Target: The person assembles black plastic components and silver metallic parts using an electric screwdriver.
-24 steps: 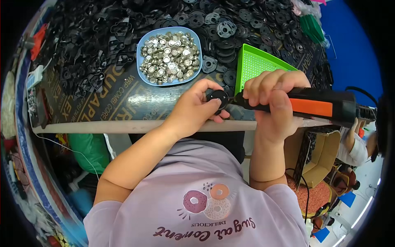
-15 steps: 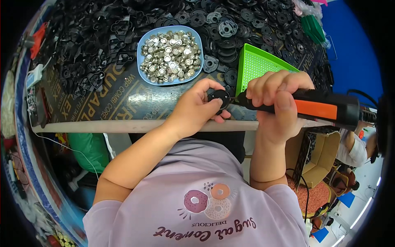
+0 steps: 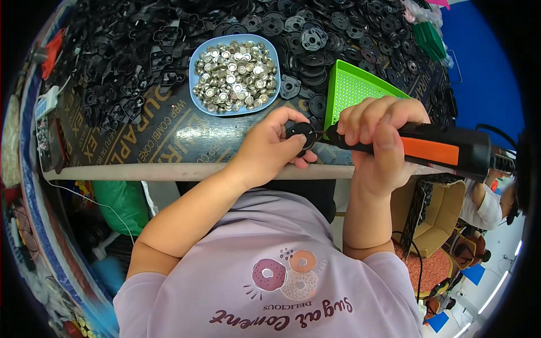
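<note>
Near the table's front edge, my left hand [image 3: 270, 143] pinches a small round black plastic part [image 3: 301, 137] between thumb and fingers. My right hand [image 3: 380, 138] is wrapped round a black and orange electric screwdriver [image 3: 431, 147], held nearly level with its tip pointing left. The thin bit meets or almost meets the side of the black part; exact contact is too small to tell. Beyond my left hand stands a blue bowl [image 3: 193, 93] full of silvery round metal caps. A bright green perforated tray [image 3: 366, 84] lies just behind my right hand.
Heaps of black plastic parts [image 3: 135, 62] cover the back and left of the table [image 3: 186, 147]. Black discs [image 3: 338, 39] pile up behind the tray. A cardboard box [image 3: 439, 219] stands below at the right, with a power cord [image 3: 420, 265] hanging nearby. Another person [image 3: 484, 205] sits farther right.
Almost nothing differs. The view has shifted very slightly, and both hands keep the same hold on the black part and the screwdriver.
</note>
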{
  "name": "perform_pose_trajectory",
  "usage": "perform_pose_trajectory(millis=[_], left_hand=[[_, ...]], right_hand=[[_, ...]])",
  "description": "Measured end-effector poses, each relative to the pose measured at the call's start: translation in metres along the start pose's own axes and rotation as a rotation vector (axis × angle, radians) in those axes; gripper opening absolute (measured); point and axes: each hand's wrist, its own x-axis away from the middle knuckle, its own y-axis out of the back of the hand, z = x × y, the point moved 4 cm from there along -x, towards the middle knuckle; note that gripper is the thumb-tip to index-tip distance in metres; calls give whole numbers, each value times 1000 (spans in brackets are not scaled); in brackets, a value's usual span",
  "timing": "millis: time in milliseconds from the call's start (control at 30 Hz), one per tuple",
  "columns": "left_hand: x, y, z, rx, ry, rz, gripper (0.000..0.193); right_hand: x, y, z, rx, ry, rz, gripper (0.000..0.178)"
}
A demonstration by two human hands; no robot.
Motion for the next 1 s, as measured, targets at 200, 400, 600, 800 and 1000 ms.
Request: perform_pose_trajectory(millis=[200, 400, 600, 800, 1000], left_hand=[[0, 0, -1, 17, 14, 0, 26], [0, -1, -1, 19, 10, 3, 27], [0, 1, 2, 39, -24, 0, 26], [1, 2, 1, 109, -20, 38, 24], [1, 0, -5, 80, -19, 60, 24]], right_hand=[[2, -3, 2, 22, 33, 40, 28], [2, -4, 0, 33, 23, 19, 28], [4, -6, -1, 75, 13, 81, 28], [5, -12, 0, 109, -3, 101, 27], [5, -8, -3, 138, 29, 130, 31]])
